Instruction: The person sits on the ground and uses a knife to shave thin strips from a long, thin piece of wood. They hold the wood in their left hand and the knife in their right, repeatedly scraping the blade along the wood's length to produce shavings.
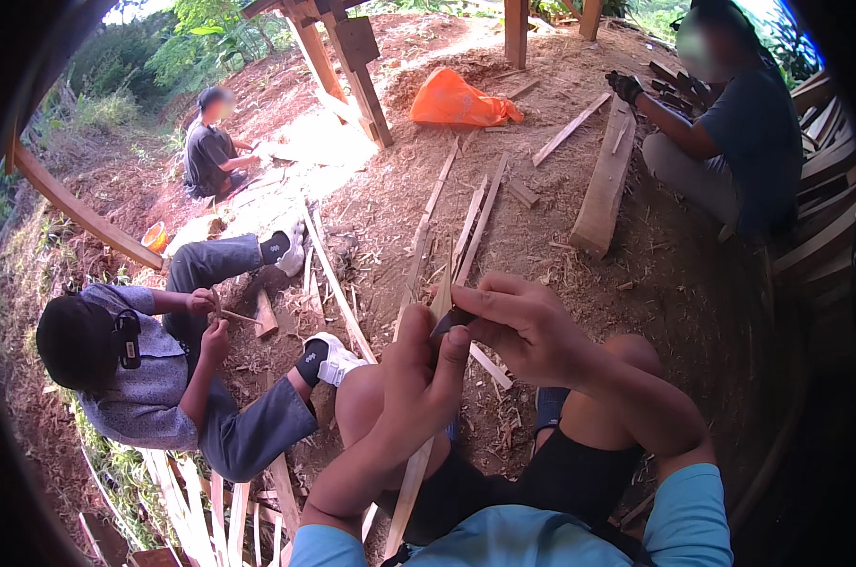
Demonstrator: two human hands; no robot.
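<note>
Both my hands are close together above my knees. My left hand [418, 378] is closed around a long pale wooden strip [442, 296]; its narrow tip shows above the fingers. A pale length [411, 496] emerges below this hand and runs down beside my thigh, seemingly the same strip. My right hand [527, 326] pinches a small dark blade [451, 321] between thumb and fingers. The blade lies against the strip, close to my left thumb. Its handle, if any, is hidden by my fingers.
Wood strips [328, 279] and shavings litter the dirt floor. At left a co-worker [135, 369] sits holding a thin stick. Another person [744, 123] sits by a thick beam [603, 189] at right; a third [210, 146] sits farther back. An orange bag [461, 99] lies ahead near wooden posts [357, 76].
</note>
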